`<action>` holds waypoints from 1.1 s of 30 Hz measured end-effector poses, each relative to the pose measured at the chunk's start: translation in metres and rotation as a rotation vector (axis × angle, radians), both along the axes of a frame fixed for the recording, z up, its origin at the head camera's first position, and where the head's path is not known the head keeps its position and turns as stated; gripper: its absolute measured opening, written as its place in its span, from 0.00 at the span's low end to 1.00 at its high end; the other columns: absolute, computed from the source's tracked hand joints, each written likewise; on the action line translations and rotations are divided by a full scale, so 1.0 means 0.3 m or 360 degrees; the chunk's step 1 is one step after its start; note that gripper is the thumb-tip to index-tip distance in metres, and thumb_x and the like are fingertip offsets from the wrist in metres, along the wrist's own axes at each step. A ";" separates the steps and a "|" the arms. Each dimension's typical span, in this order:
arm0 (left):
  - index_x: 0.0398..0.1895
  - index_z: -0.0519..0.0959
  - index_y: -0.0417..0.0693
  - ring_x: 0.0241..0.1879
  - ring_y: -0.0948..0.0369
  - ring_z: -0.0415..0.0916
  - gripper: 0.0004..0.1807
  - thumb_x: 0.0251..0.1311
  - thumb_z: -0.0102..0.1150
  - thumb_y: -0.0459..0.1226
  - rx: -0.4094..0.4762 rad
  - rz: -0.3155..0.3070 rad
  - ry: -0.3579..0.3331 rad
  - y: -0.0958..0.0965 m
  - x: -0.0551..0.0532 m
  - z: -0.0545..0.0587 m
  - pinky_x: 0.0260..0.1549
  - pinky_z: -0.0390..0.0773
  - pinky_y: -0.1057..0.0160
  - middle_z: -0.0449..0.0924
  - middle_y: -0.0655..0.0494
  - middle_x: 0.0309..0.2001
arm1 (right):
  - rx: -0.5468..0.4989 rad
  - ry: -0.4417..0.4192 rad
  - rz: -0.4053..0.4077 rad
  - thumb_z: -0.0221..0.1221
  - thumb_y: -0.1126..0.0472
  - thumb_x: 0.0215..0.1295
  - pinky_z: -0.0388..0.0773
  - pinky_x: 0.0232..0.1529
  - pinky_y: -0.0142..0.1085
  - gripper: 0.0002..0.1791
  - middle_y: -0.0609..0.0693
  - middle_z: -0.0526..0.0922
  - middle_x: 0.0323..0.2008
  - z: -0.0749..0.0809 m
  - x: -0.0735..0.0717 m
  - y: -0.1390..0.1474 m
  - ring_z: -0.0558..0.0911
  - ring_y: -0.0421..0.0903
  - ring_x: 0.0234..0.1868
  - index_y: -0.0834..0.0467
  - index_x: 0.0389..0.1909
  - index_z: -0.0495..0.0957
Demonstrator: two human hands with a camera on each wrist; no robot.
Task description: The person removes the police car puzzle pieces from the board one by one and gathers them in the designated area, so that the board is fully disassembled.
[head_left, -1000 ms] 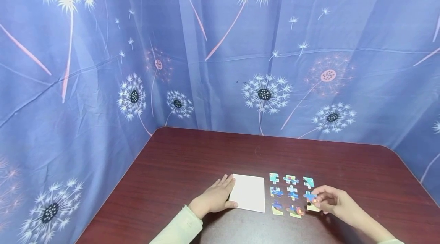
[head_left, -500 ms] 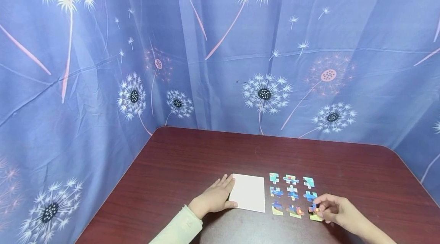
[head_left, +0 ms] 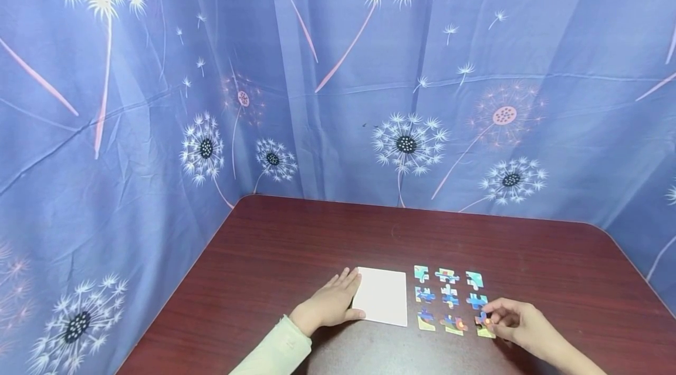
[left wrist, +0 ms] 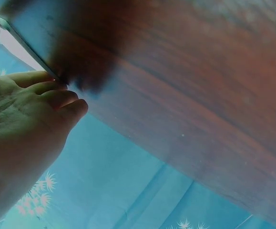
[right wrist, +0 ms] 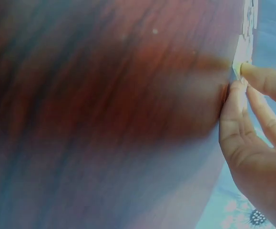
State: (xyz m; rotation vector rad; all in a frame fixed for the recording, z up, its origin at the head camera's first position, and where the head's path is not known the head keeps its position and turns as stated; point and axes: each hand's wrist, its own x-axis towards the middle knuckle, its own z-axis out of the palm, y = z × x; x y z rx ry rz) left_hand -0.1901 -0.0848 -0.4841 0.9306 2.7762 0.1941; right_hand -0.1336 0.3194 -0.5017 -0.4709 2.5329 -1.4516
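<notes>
My left hand lies with straight fingers against the left edge of a white square board; its thumb is at the lower corner. In the left wrist view, the fingertips meet the board's thin edge. To the right of the board, several colourful jigsaw pieces lie in spaced rows. My right hand pinches the nearest right corner piece, yellow and blue with an orange spot, between thumb and fingers. The blue piece lies just beyond it. The right wrist view shows these fingertips low at the tabletop.
The dark red wooden table has rounded far corners. A blue curtain with a dandelion print hangs behind it and along the left. Another puzzle piece lies just left of the pinched one.
My right hand has drawn the corner piece towards the near side and slightly right, uncovering the blue piece beyond it. My left hand and the white board have stayed still.
</notes>
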 end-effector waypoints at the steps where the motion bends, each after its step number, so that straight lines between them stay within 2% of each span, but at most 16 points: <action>1: 0.73 0.57 0.38 0.73 0.50 0.47 0.44 0.62 0.52 0.57 0.0000 -0.0001 0.0000 0.000 0.000 0.000 0.70 0.53 0.55 0.51 0.45 0.74 | 0.0013 0.0006 -0.0013 0.61 0.68 0.61 0.76 0.20 0.33 0.14 0.47 0.79 0.29 0.001 0.001 -0.002 0.76 0.36 0.24 0.70 0.46 0.76; 12: 0.72 0.57 0.37 0.73 0.49 0.48 0.44 0.62 0.52 0.57 0.0011 -0.0018 0.0017 0.003 0.002 0.010 0.69 0.54 0.54 0.52 0.44 0.74 | 0.0085 0.0096 -0.0088 0.63 0.68 0.59 0.76 0.18 0.32 0.12 0.46 0.78 0.29 0.005 0.013 -0.015 0.75 0.34 0.24 0.69 0.43 0.78; 20: 0.72 0.56 0.37 0.73 0.49 0.47 0.44 0.63 0.52 0.56 0.0017 -0.0004 -0.0009 0.001 -0.007 0.004 0.70 0.53 0.54 0.51 0.44 0.74 | 0.0170 0.0083 -0.0145 0.64 0.67 0.58 0.76 0.21 0.31 0.13 0.47 0.77 0.30 0.009 0.015 -0.023 0.75 0.33 0.26 0.68 0.43 0.78; 25: 0.73 0.56 0.37 0.74 0.50 0.46 0.44 0.63 0.52 0.56 0.0036 0.0004 -0.0037 -0.003 -0.005 -0.001 0.70 0.53 0.54 0.50 0.44 0.74 | 0.0213 0.0147 -0.0143 0.65 0.68 0.57 0.77 0.24 0.30 0.12 0.48 0.78 0.31 0.000 0.017 -0.024 0.75 0.33 0.27 0.69 0.41 0.79; 30: 0.72 0.55 0.35 0.74 0.48 0.45 0.43 0.64 0.52 0.56 0.0109 -0.0009 -0.0060 -0.016 -0.001 -0.004 0.70 0.52 0.52 0.49 0.42 0.74 | 0.0152 0.0103 -0.0151 0.62 0.67 0.61 0.76 0.20 0.32 0.12 0.47 0.79 0.30 0.002 0.025 -0.037 0.76 0.36 0.23 0.70 0.43 0.78; 33: 0.72 0.56 0.34 0.73 0.46 0.45 0.42 0.66 0.51 0.54 0.0203 -0.0002 -0.0049 -0.031 0.001 -0.001 0.69 0.53 0.50 0.49 0.40 0.74 | 0.0160 0.0050 -0.0226 0.60 0.64 0.64 0.76 0.20 0.34 0.14 0.49 0.81 0.29 0.018 0.033 -0.045 0.77 0.39 0.23 0.70 0.45 0.77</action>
